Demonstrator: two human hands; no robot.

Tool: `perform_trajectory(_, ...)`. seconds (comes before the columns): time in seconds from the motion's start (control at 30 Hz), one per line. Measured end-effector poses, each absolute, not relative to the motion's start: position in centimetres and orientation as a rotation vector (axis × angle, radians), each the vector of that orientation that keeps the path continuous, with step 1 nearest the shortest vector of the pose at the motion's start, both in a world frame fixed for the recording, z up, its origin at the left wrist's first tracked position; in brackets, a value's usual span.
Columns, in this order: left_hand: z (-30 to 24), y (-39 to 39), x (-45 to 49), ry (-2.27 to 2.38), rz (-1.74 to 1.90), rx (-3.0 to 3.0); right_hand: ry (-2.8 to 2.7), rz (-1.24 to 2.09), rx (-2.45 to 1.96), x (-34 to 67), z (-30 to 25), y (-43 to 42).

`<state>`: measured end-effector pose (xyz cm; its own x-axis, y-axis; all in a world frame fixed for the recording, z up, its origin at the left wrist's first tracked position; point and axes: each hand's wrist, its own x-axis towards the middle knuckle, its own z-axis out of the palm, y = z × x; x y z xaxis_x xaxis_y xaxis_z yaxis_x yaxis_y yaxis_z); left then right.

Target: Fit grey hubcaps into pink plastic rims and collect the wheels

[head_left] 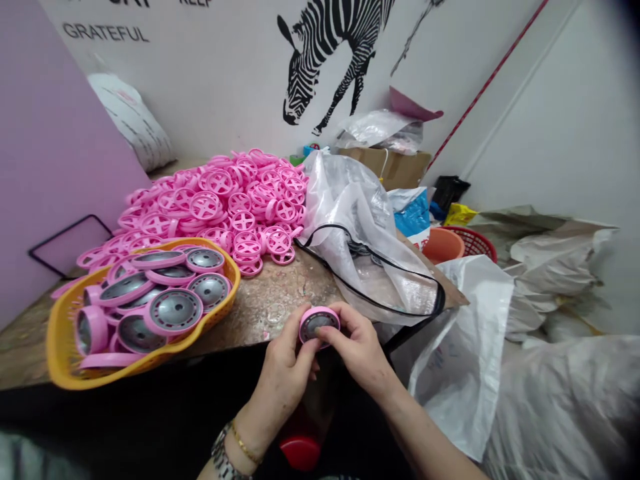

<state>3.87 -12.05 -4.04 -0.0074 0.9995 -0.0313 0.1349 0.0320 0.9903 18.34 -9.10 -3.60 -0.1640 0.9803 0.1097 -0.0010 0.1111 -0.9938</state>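
Note:
Both of my hands grip one pink toy wheel (314,321) with a dark grey disc set in its face, just off the table's front edge. My left hand (289,353) holds its left side, fingers curled behind it. On the other side, my right hand (361,347) wraps the rim with its thumb pressed on the grey disc. To the left stands a yellow basket (63,370) full of pink wheels with grey discs (176,310). Behind it lies a large heap of pink wheel rims (217,183) with open spokes.
A translucent white bag (345,193) with a black-edged mouth lies on the table (270,303), dark discs inside. Behind it is a cardboard box (400,168). An orange tub (445,245), a red basket (473,241) and white sacks (550,267) sit at the right.

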Motion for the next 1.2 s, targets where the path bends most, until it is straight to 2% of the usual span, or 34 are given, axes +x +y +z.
perform_trajectory(0.17, -1.6, -12.6, 2.5, 1.395, 1.145, 1.482, -1.38, 1.424, -0.875, 18.3, -2.9, -8.7)
perform_trajectory(0.3, 2.3, -12.9, -0.4, 1.525, 1.285, 1.678, -1.373, 1.405, -0.866, 18.1, -3.1, -8.4)
perform_trajectory(0.43, 5.6, -13.5, -5.4, 1.862, 1.44, 1.772, -1.412, 1.336, -0.973, 18.4, -4.1, -8.2)
perform_trajectory(0.57, 7.1, -14.9, -10.2, 2.316, 1.536, 1.528, -1.516, 1.302, -1.029, 18.9, -5.1, -8.1)
perform_trajectory(0.73, 6.2, -15.9, -13.4, 2.457, 1.518, 1.456, -1.674, 1.284, -1.048, 18.9, -5.9, -8.1)
perform_trajectory(0.97, 2.7, -14.7, -15.1, 2.643, 1.24, 1.958, -1.858, 1.226, -1.052, 19.1, -4.7, -8.2)
perform_trajectory(1.2, 1.7, -13.7, -14.1, 2.732, 1.23, 2.097, -1.88, 1.109, -1.087, 20.5, -2.6, -7.5)
